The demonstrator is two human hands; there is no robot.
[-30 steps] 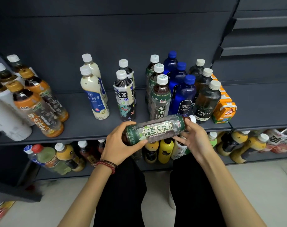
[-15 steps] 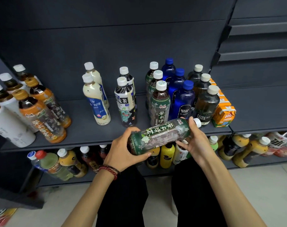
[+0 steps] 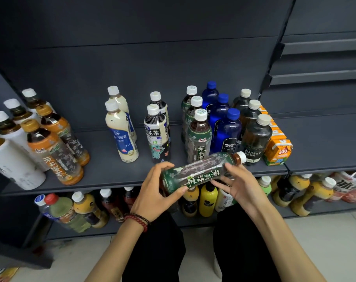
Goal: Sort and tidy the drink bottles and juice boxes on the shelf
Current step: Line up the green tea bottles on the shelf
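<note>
A green-labelled tea bottle [image 3: 199, 170] lies almost level in front of the dark shelf [image 3: 103, 176], white cap pointing right and slightly up. My left hand [image 3: 156, 192] grips its base end. My right hand [image 3: 239, 185] holds its middle from below and from the right, fingers spread along the label. Just behind it stands a row of matching green tea bottles [image 3: 199, 135], with blue soda bottles [image 3: 225, 131], dark Forest Soda bottles [image 3: 254, 135] and orange juice boxes [image 3: 277, 151] to the right.
Cream milk-tea bottles [image 3: 121, 131] and oolong tea bottles [image 3: 155, 131] stand mid-shelf. Orange-labelled tea bottles [image 3: 53, 151] and white bottles [image 3: 14, 161] lean at the left. The lower shelf [image 3: 203, 220] holds several mixed bottles, some lying down. My dark trouser legs are below.
The held bottle has risen a little and tilted, its cap end lifting toward the standing green tea bottles. My right hand has slid from the cap end toward the label's middle.
</note>
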